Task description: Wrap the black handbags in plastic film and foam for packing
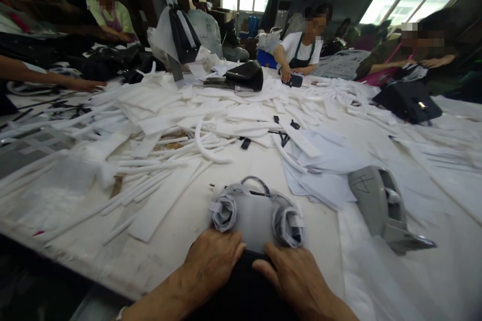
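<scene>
A handbag lies in front of me at the table's near edge, its front face covered by a pale, translucent sheet. Two rolled bundles in clear plastic wrap, the left bundle and the right bundle, sit on its sides. A thin dark handle arches at its far end. My left hand grips the bag's near left edge, fingers curled and partly hidden. My right hand holds the near right edge, thumb lying toward the middle. Dark material below the hands blends into shadow.
White foam strips and tubes spread over the table's left and middle. A grey tape dispenser stands right, beside thin white sheets. A black bag lies farther back. Several people work around the table; another person's hand reaches in from the left.
</scene>
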Demonstrator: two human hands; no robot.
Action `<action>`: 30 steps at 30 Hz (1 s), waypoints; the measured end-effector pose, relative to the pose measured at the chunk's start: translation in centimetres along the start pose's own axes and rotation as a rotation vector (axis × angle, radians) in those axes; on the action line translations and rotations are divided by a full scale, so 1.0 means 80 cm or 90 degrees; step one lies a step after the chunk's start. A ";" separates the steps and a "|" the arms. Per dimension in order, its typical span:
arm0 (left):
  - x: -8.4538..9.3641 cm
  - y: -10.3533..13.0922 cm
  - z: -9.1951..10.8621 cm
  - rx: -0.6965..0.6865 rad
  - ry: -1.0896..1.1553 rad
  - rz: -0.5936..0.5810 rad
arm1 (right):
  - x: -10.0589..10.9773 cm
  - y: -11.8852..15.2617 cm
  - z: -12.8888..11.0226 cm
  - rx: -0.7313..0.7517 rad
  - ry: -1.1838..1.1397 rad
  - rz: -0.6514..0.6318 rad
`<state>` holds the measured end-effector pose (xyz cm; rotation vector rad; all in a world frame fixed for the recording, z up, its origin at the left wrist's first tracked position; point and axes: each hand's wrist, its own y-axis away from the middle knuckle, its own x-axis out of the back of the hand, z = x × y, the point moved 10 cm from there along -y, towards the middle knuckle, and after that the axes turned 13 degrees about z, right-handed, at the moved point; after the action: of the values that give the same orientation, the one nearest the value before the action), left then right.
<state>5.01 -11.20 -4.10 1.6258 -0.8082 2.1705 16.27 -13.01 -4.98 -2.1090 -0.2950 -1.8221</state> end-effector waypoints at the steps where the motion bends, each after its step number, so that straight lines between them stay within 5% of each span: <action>1: 0.000 -0.001 -0.001 0.004 -0.007 0.005 | -0.001 -0.001 0.001 0.008 -0.005 0.015; 5: 0.004 -0.006 -0.004 0.013 -0.016 0.018 | 0.034 0.000 -0.009 0.048 -0.061 0.171; 10: 0.005 -0.006 -0.006 0.020 -0.021 0.011 | 0.095 0.014 -0.061 0.110 -0.142 0.361; 16: 0.013 -0.010 0.000 -0.013 -0.013 0.078 | 0.063 0.018 -0.070 0.034 -0.184 0.362; 21: 0.056 0.023 0.008 -0.049 0.031 0.238 | 0.064 0.025 -0.071 0.071 -0.163 0.402; 23: 0.076 0.056 -0.019 0.062 0.070 0.328 | 0.065 0.025 -0.073 0.080 -0.150 0.390; 25: 0.075 0.094 -0.069 0.274 0.172 0.349 | 0.063 0.023 -0.077 0.094 -0.134 0.365; 27: 0.045 0.120 -0.107 0.466 0.337 0.262 | 0.058 0.021 -0.082 0.109 -0.114 0.335; 30: 0.012 0.120 -0.116 0.574 0.525 0.095 | 0.052 0.024 -0.089 0.114 -0.078 0.299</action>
<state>-7.78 -13.23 -7.45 0.7065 0.3606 3.1578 11.11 -17.75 -0.25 -1.9615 0.0138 -1.3497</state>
